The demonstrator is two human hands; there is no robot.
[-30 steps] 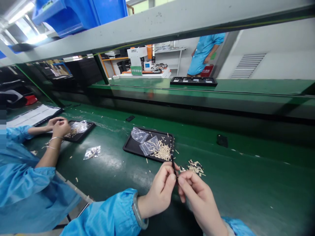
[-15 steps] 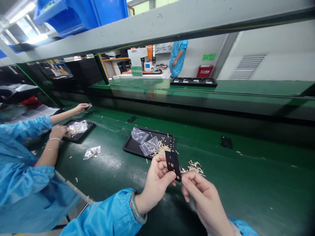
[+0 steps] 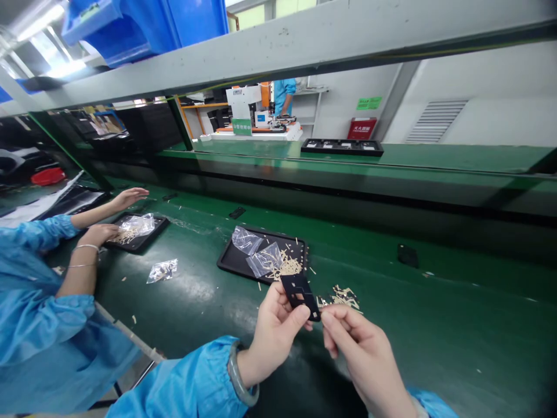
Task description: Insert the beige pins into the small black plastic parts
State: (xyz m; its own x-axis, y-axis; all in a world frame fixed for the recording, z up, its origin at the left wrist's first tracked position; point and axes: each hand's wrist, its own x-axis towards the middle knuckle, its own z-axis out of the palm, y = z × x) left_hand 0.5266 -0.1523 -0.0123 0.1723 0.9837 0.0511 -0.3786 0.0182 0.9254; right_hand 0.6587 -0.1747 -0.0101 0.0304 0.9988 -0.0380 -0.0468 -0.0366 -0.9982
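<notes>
Fingers of the left hand (image 3: 274, 334) pinch one flat black cutout part (image 3: 300, 295), right hand (image 3: 359, 348) pinching its lower corner. Beyond the fingertips, one black tray (image 3: 235, 262), two clear bags (image 3: 256, 251), open green belt (image 3: 435, 325) rightward.

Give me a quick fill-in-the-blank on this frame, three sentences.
1. The left hand pinches a flat black part with square ____ in it.
2. The black tray behind it holds clear plastic ____ and tan strips.
3. The belt under the hands is ____ in colour.

Missing words: cutouts; bags; green
</notes>
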